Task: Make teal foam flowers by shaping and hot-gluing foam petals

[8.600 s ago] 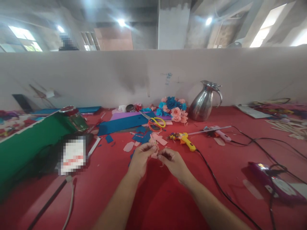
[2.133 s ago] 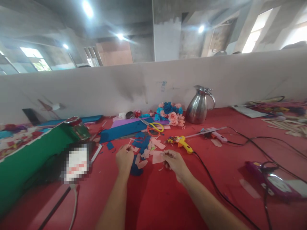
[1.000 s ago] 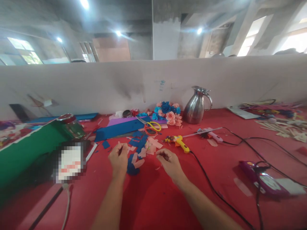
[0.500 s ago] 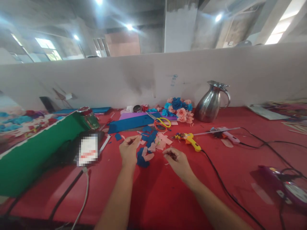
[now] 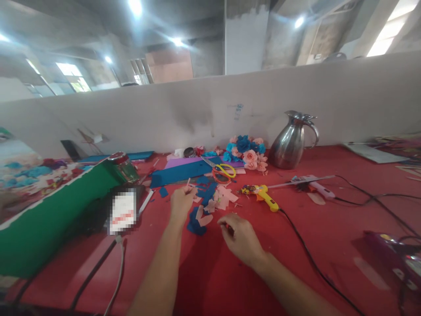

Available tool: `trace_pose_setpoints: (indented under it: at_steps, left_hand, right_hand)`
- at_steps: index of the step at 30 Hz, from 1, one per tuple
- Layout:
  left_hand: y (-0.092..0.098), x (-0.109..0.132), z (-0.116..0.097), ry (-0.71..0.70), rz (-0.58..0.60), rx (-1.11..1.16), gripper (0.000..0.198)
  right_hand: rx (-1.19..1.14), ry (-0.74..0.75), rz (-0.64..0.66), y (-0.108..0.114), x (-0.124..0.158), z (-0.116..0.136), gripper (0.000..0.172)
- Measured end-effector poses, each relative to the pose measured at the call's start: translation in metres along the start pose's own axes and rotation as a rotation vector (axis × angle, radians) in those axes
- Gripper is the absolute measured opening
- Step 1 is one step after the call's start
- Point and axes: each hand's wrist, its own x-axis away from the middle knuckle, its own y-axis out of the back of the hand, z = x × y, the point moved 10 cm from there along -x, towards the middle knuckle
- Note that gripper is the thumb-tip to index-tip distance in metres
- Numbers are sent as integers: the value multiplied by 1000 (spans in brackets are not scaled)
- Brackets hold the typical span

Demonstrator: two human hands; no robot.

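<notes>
My left hand (image 5: 181, 204) is closed in a pinch, and a small pink paper strip (image 5: 188, 181) sticks up from its fingertips. My right hand (image 5: 241, 238) hovers over the table with its fingers curled to the thumb; anything inside them is too small or hidden to make out. Between the hands lie loose pink paper petals (image 5: 205, 219) on a dark blue paper piece (image 5: 195, 225). Behind them more pink paper pieces (image 5: 225, 195) overlap other blue scraps (image 5: 208, 192). Scissors (image 5: 226, 170) with yellow and red handles rest on blue paper (image 5: 179, 172) farther back.
A yellow glue gun (image 5: 268, 198) and a pale purple one (image 5: 320, 188) trail cords on the right. Paper flowers (image 5: 251, 158) and a steel jug (image 5: 288, 145) stand at the back. A green box wall (image 5: 66, 197) and a jar (image 5: 124, 166) border the left.
My left hand has turned so its back shows more, and the pink strip now stands up from its fingers. My right hand has shifted slightly nearer and left, its fingers curling more.
</notes>
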Motion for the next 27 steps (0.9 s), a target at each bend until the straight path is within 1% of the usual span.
trace_pose_setpoints:
  at_steps: [1, 3, 5, 7, 10, 12, 16, 19, 22, 27]
  left_hand:
    - [-9, -1, 2, 8, 33, -51, 18]
    - [-21, -3, 3, 1, 40, -140, 12]
    - [-29, -4, 3, 2, 32, -157, 18]
    - [-31, -6, 2, 14, 17, -171, 23]
    - [-27, -10, 6, 52, -11, -225, 16]
    - [-23, -12, 12, 71, -21, -216, 10]
    - [-17, -18, 27, 60, -17, -115, 11]
    - [-12, -22, 38, 58, -37, -61, 8]
    - [-8, -23, 45, 62, -61, 9, 6]
    - [-3, -23, 47, 74, -108, 118, 18]
  right_hand:
    - [12, 6, 9, -1, 0, 1, 23]
    - [30, 11, 22, -2, 0, 3, 24]
    - [38, 11, 34, -2, -1, 4, 24]
    - [43, 10, 48, -4, -2, 4, 25]
    - [54, 9, 63, -6, -2, 4, 25]
    - [58, 9, 69, -8, -2, 4, 25]
    - [57, 9, 84, -12, 0, 4, 25]
    - [56, 15, 97, -13, 1, 5, 25]
    - [64, 17, 105, -13, 1, 5, 25]
    - [70, 14, 99, -10, 2, 4, 25]
